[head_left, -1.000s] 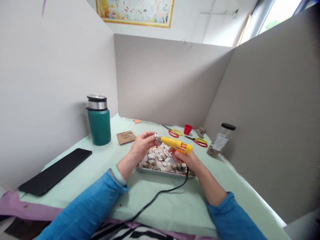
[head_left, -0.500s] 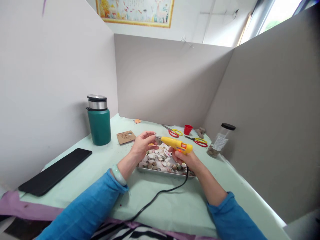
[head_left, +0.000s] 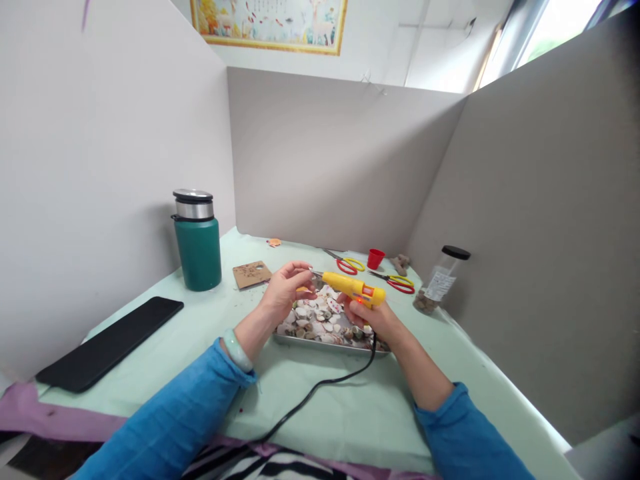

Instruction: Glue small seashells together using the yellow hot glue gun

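Note:
My right hand [head_left: 367, 316] is closed around the grip of a yellow hot glue gun [head_left: 350, 287], whose small red light is lit. Its metal nozzle points left and meets the fingertips of my left hand [head_left: 286, 288]. Those fingers pinch a tiny whitish piece, too small to name for certain. Something orange shows just under the left fingers, partly hidden. Below both hands lies a metal tray [head_left: 320, 345] filled with seashells [head_left: 320, 319] and small stones. A black cord [head_left: 320, 385] runs from the glue gun toward my lap.
A green bottle [head_left: 197, 253] and a black flat pad [head_left: 113, 343] stand left. Behind are a brown card [head_left: 251, 274], an orange cutout [head_left: 273, 243], two scissors [head_left: 350, 267], a red cup [head_left: 376, 259] and a jar of stones [head_left: 441, 283]. Grey panels [head_left: 345, 160] enclose the table.

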Demonstrator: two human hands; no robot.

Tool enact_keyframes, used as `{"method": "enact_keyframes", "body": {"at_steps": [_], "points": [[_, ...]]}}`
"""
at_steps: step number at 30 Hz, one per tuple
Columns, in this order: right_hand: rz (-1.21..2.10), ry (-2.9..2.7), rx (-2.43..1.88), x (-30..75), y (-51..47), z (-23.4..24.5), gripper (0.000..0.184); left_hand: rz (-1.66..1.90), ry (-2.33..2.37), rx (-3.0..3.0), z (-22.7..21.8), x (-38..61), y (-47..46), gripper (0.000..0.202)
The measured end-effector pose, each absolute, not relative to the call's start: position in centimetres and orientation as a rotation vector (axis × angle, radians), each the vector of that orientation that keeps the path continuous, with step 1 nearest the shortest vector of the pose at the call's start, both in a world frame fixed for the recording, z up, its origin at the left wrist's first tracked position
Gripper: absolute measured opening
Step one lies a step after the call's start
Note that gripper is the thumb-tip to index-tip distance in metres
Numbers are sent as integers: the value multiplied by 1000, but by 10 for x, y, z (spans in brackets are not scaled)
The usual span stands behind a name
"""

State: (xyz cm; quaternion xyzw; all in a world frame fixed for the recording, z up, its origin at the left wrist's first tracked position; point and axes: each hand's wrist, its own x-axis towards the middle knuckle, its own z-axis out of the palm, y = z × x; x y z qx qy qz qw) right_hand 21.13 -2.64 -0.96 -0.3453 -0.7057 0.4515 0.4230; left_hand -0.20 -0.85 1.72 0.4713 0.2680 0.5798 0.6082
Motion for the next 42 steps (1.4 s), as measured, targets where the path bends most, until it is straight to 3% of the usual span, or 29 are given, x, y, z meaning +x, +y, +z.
{"method": "enact_keyframes", "body": {"at_steps": [42], "points": [[1110, -1751, -899, 209, -29, -7, 37, 1348, 648, 1188, 13, -2, -6, 27]]}}
